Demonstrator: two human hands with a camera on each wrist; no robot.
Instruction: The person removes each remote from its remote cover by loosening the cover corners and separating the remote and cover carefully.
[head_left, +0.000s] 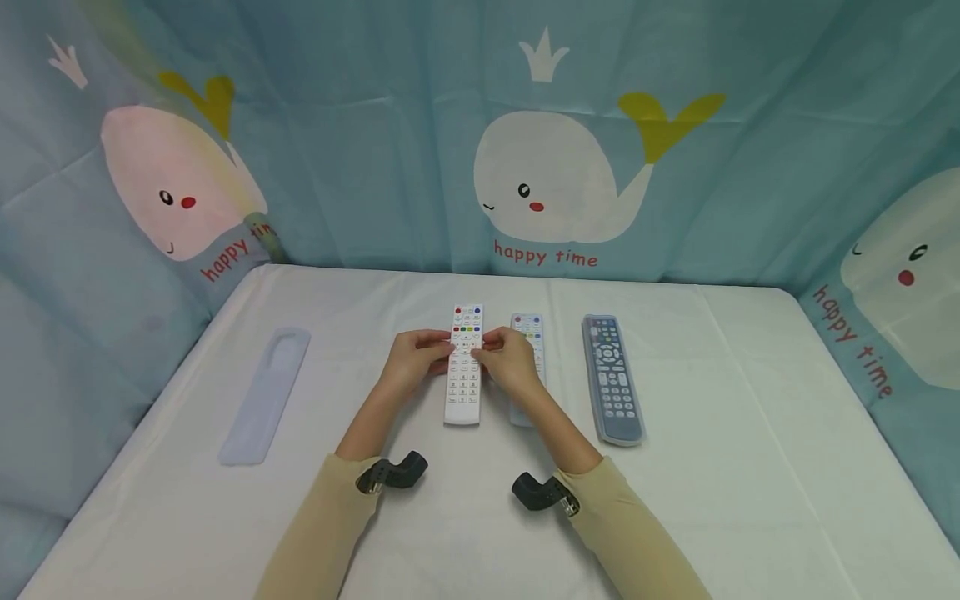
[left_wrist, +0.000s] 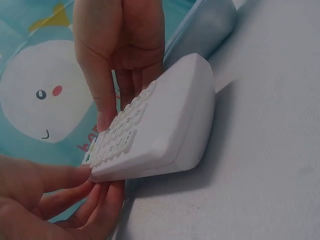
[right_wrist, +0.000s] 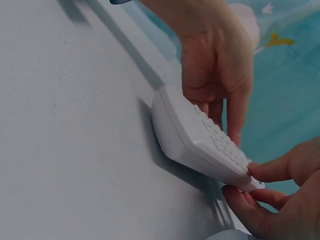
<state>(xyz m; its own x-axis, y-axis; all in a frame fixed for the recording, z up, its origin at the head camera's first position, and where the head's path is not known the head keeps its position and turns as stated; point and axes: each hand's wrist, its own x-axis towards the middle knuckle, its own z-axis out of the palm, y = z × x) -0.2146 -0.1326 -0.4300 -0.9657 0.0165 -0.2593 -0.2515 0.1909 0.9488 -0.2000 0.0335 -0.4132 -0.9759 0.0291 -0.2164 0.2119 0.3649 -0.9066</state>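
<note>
In from the far edge of the table (head_left: 750,467), white remote control (head_left: 462,398) pinched at its sides by left hand (head_left: 409,360) and right hand (head_left: 513,363); uneven pressure could slip it against the sleeved remote (head_left: 529,327) alongside.

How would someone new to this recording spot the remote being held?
Find the white table below the whale-print curtain, then look near its middle. There, the left hand and right hand pinch a white remote by its long edges. Only it is held between both hands, unlike the pale remote partly hidden by the right hand and the dark remote farther right.
</note>
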